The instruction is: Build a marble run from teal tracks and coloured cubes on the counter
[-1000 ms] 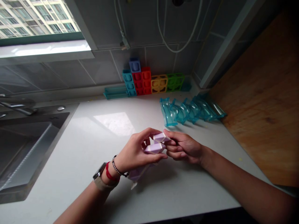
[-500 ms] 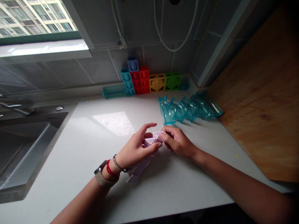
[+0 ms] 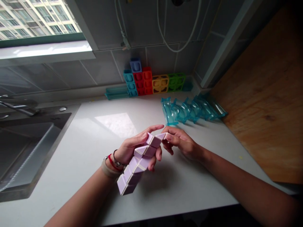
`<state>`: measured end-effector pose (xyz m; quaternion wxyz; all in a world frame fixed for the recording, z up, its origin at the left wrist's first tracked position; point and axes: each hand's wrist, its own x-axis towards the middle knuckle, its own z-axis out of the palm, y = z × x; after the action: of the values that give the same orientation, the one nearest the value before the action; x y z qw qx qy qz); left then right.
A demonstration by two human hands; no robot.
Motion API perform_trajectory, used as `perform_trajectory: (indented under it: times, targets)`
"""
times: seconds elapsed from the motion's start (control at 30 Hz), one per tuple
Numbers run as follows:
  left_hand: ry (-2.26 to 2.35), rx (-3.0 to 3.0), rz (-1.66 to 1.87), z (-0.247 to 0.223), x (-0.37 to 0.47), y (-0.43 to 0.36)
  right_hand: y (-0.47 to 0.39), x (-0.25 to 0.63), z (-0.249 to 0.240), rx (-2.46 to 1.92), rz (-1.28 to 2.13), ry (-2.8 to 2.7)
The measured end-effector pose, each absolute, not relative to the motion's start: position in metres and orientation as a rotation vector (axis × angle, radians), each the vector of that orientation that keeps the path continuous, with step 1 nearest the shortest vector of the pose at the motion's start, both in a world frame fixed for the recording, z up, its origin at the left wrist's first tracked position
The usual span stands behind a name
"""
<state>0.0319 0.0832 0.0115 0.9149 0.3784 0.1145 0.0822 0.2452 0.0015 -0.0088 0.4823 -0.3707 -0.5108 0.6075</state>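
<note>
Cradling the purple toy (image 3: 136, 165) from beneath, the left grip (image 3: 126, 149) is curling round its upper part, while the right grip (image 3: 183, 143) is pinching the tip. From the right grip, the long axis is slanting leftward and toward the body, over the bench (image 3: 189, 189). Teal pieces (image 3: 170, 113) are lying just beyond both grips; the sink (image 3: 73, 110) is sitting left.

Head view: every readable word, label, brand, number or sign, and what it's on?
No readable text.
Sink: small dark mark near the back edge, too small to read.
Purple puzzle: no text seen.
Blocks, teal pieces: none legible.
</note>
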Motion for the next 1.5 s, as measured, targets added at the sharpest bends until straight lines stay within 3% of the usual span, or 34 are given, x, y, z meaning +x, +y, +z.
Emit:
perform_trajectory:
  times: [0.23, 0.57, 1.5]
  targets:
    - [0.172, 0.619, 0.142, 0.001, 0.032, 0.083, 0.0, 0.244, -0.011, -0.801, 1.59, -1.248]
    - [0.474, 1.054, 0.435, -0.002, 0.04, 0.094, 0.007, 0.245, -0.01, -1.099, 1.298, -1.069]
    - [0.559, 1.179, 0.263, 0.005, 0.04, 0.09, 0.006, 0.244, -0.009, -1.211, 1.276, -1.272]
